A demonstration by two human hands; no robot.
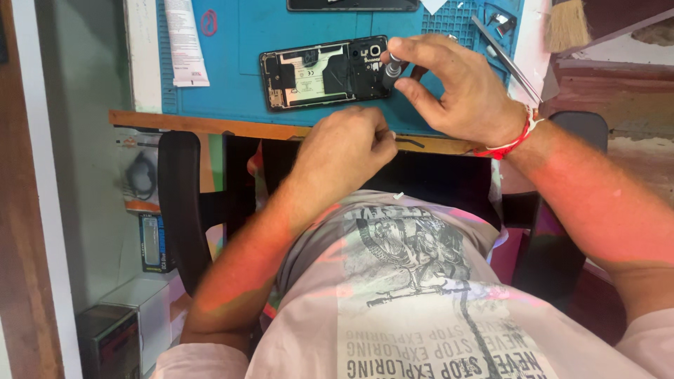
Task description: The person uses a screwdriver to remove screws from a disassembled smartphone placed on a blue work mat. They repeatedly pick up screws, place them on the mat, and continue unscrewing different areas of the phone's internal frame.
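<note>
An opened phone [319, 72] with its back cover off lies on a blue work mat [239, 42], showing its boards and a white part inside. My right hand [460, 88] holds a small grey screwdriver [391, 71] upright over the phone's right end, near the camera openings. My left hand [347, 147] is closed in a loose fist at the near edge of the wooden table [210, 124], just below the phone, pinching something small that I cannot make out.
Tweezers [507, 60] lie on the mat's right side, a brush [567, 24] at the top right. A paper slip [184, 42] lies on the mat's left. Black chair armrests [179, 203] flank my lap. Boxes [151, 242] stand on the floor at left.
</note>
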